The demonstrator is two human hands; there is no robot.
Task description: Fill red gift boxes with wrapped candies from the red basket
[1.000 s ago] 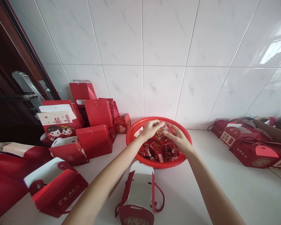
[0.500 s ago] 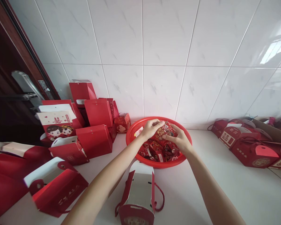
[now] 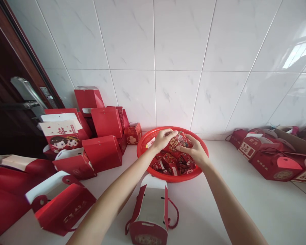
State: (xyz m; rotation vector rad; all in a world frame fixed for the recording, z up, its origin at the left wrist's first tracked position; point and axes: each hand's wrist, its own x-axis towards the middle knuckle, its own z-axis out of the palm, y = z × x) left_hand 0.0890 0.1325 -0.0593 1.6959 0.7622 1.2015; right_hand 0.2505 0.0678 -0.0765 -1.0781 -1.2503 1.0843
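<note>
White counter (image 3: 247,207) carries everything; bare patches either side of the work leave decent elbow room. Red cartons (image 3: 105,154) crowd the left side, well apart from both hands.

Red basket (image 3: 178,178) sits near the wall, filled with wrapped pieces. Good spot to work over: anything slipping should drop back in. Open box (image 3: 151,204) stands just in front, white inside showing, its back flap near the basket rim. Left forearm runs close beside it in this view, so best to keep that elbow up and out.

Left hand (image 3: 166,139) pinches the top edge of the red packet, thumb and fingers together. Right hand (image 3: 195,149) grasps the packet's right side, thumb across the front, fingers up by the far edge; their tips are partly hidden.

Red packet (image 3: 172,145) is between both hands, over the basket's far half. Looks thin and slick; light, opposed pinches near the edges probably beat squeezing the middle.

Wrapped pieces (image 3: 169,159) lie loose below; fingertips should stay clear of them.
</note>
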